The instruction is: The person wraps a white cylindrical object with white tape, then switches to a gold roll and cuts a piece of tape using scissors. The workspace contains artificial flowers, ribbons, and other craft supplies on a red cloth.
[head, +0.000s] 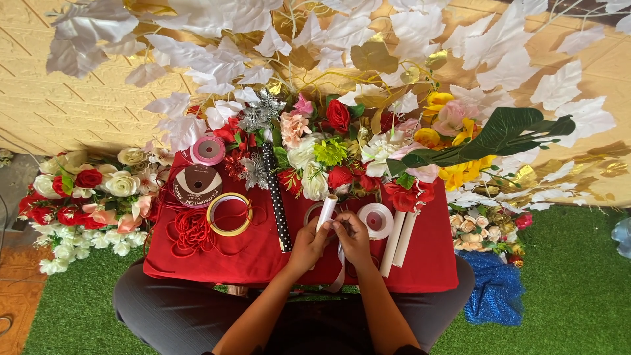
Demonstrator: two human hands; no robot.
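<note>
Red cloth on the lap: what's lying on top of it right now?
On the red cloth: ribbon spools, a tape ring, tangled red cord, a dotted black roll and white rolls. Both hands hide what lies beneath them.

The left hand and right hand hide the lower end of the white roll they grip. Behind that roll, a ring-shaped spool is mostly covered, and below it the person's forearms run off the bottom edge.

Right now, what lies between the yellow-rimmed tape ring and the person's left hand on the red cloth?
In the head view, a black roll with white dots lies between the yellow-rimmed tape ring and the left hand.
</note>
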